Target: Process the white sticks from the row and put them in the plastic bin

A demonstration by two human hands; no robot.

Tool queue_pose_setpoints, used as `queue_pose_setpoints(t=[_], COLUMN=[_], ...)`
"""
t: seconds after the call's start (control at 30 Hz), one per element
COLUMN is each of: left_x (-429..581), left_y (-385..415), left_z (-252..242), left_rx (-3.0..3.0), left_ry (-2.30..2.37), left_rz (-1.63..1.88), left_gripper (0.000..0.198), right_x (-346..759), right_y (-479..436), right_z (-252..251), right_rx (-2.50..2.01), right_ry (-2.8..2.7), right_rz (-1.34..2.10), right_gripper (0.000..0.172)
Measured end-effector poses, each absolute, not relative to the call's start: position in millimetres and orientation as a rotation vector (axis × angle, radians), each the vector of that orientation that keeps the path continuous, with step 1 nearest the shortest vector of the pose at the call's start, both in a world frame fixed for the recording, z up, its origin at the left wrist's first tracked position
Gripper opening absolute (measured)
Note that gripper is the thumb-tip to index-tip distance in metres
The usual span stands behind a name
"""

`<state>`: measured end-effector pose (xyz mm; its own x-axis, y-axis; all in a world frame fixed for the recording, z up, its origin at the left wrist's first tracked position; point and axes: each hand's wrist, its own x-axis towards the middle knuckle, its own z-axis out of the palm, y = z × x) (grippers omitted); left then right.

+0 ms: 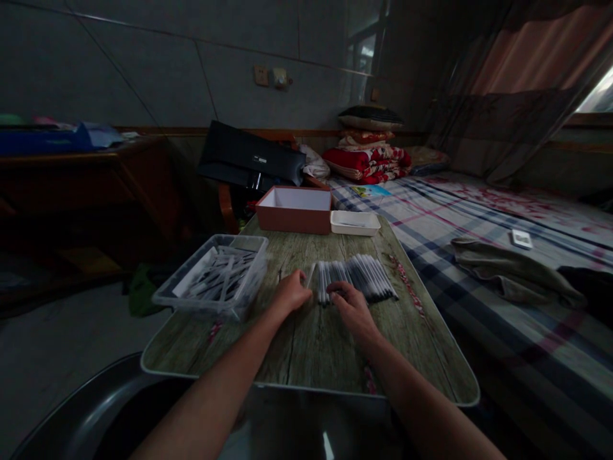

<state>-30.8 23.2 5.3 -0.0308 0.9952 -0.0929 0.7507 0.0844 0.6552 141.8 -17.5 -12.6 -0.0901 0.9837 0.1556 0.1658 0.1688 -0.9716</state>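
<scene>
A row of slim pens (366,275), clear-bodied with dark near ends, lies side by side on the wood-patterned table (306,358). Just left of the row, my left hand (290,292) is closed in a pinch on a single pen (311,276), which slants upward from the fingers. My right hand (352,308) reaches over the near ends of the row, its fingers curled together; whether anything is in them is hidden. To the left stands a clear plastic bin (163,299) holding many more loose pens (225,271) in a jumble.
At the table's far edge are a brown box (293,222) with a white inside and a small white tray (355,229). A black bag (249,156) rests behind them. A bed with a plaid sheet (431,217) runs along the right, and a wooden desk (71,172) stands left.
</scene>
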Motion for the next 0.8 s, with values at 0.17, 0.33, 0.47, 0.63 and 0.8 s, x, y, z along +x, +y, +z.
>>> queue_pose_setpoints(t=[0.17, 0.33, 0.47, 0.63, 0.8], left_x=[-39, -48, -60, -52, -17], left_y=[-4, -27, -33, -43, -48], left_z=[8, 20, 33, 30, 8], left_rx=[1.376, 1.454, 1.427, 1.103, 1.063], left_ry=[1.328, 1.144, 1.13, 1.071, 1.028], left_rz=[0.909, 0.813, 0.803, 1.079, 1.27], left_gripper=[0.035, 0.02, 0.02, 0.027, 0.024], right_x=[142, 142, 135, 125, 122], right_y=[-16, -23, -28, -31, -35], right_z=[-17, -8, -5, -7, -14], right_rx=[-1.145, -1.082, -1.003, -1.065, -0.882], right_ry=[-1.422, -1.867, -2.138, -1.97, -1.759], right_rz=[0.939, 0.362, 0.406, 0.746, 1.211], right_gripper=[0.043, 0.059, 0.025, 0.023, 0.036])
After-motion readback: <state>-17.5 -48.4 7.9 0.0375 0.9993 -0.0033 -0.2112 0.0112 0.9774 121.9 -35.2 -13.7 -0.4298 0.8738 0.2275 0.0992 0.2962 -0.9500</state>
